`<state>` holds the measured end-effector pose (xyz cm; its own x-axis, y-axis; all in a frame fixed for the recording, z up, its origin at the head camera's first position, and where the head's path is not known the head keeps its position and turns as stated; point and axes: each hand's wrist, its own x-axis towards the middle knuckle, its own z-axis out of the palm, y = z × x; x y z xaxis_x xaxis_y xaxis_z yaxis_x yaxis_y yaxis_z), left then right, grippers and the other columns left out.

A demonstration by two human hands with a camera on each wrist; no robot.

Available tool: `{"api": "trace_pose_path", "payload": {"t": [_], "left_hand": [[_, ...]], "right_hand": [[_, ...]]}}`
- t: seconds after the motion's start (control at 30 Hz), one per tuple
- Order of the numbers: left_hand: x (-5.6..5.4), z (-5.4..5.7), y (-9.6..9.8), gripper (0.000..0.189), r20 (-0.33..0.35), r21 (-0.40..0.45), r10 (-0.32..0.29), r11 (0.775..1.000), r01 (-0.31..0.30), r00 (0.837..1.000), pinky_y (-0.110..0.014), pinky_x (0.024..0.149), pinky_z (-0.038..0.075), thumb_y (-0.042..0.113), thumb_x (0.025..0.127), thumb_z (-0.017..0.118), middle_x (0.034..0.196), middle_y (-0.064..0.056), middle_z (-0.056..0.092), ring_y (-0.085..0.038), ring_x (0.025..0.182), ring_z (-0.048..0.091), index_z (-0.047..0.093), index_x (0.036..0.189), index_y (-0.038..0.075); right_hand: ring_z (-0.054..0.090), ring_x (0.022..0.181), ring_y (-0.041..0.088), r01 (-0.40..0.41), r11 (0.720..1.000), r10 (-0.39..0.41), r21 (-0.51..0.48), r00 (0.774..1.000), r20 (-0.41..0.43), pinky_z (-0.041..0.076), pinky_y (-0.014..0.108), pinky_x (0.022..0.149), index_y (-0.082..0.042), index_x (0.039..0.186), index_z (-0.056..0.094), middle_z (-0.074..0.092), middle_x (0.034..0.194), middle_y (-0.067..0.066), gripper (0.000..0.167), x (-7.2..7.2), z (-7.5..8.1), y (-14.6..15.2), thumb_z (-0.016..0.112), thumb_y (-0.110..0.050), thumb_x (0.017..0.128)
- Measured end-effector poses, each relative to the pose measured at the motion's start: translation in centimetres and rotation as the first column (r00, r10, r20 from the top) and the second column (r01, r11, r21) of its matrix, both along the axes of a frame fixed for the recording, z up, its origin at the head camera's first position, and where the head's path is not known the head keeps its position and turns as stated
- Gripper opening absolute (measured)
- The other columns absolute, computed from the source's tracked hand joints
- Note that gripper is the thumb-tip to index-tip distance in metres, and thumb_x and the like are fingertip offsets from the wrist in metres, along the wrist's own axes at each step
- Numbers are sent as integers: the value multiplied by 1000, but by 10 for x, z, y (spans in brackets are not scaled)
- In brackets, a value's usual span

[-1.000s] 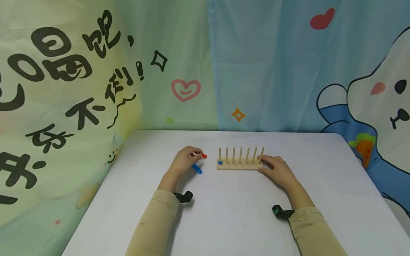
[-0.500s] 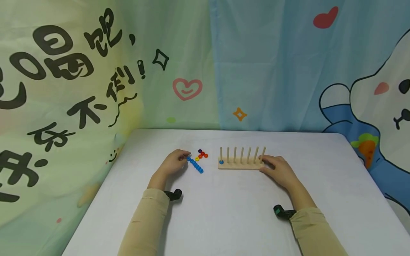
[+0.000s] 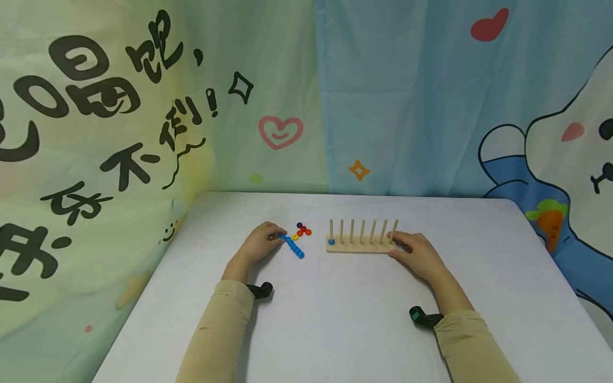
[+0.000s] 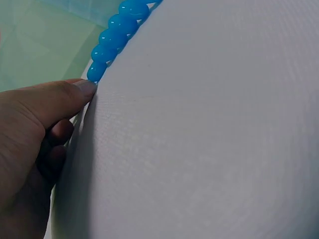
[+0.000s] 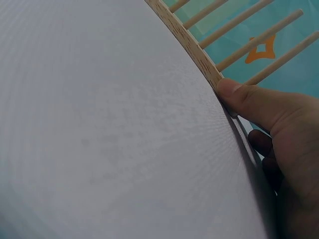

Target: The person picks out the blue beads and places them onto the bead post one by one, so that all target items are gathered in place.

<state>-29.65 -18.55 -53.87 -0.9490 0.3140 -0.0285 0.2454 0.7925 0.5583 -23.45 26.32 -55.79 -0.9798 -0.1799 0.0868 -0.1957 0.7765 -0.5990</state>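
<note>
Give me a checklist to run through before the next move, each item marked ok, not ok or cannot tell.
1. Peg rack flat on the table: ok.
2. Right hand holding its right end: ok.
3. Leftmost peg carrying a blue bead: ok.
4. Five middle pegs bare: ok.
5. Left hand at one end of the blue row: ok.
6. Blue row clear of the yellow bead: cannot tell; very close.

Your left grip point(image 3: 258, 244) has drawn back from the red beads point(image 3: 304, 230) to the left end of the blue bead row point(image 3: 293, 246), uncovering more of it plus the purple bead point(image 3: 299, 225) and yellow bead point(image 3: 295, 237).
</note>
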Motion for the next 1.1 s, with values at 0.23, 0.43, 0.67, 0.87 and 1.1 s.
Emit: {"api": "trace_pose_path", "payload": {"t": [0.23,0.43,0.67,0.87,1.1], "left_hand": [[0,1,2,22,8,2,32,999,-32,999,-42,105,45,22,96,65,123,-5,61,-23,114,58,71,117,19],[-1,3,2,22,18,5,40,999,-40,999,-41,105,46,23,96,65,123,-3,62,-21,114,58,70,117,19],[1,10,2,24,35,20,50,999,-51,998,-40,100,48,24,96,66,119,-3,64,-21,108,60,69,119,19],[2,18,5,25,18,34,46,998,-47,999,-41,94,51,26,96,66,117,-4,66,-21,105,61,69,120,19],[2,35,14,29,-9,35,34,999,-33,999,-36,89,52,33,97,64,112,0,67,-18,99,59,67,124,22]], "right_hand": [[46,126,39,3,1000,-3,-8,1000,3,35,61,106,-13,141,55,54,143,17,60,1,2,0,68,-44,92],[46,127,39,3,1000,-3,-11,1000,10,34,62,106,-13,141,55,54,143,18,60,1,3,0,68,-43,92],[46,127,40,6,1000,-5,-10,1000,15,34,62,106,-13,141,55,53,143,19,60,2,0,0,68,-44,92],[46,127,40,6,1000,-6,-8,1000,12,34,62,106,-13,141,55,54,142,18,59,2,1,-1,69,-42,91],[46,126,40,3,1000,-3,-11,1000,13,34,62,105,-12,141,55,54,142,19,60,1,1,-1,68,-44,91]]}}
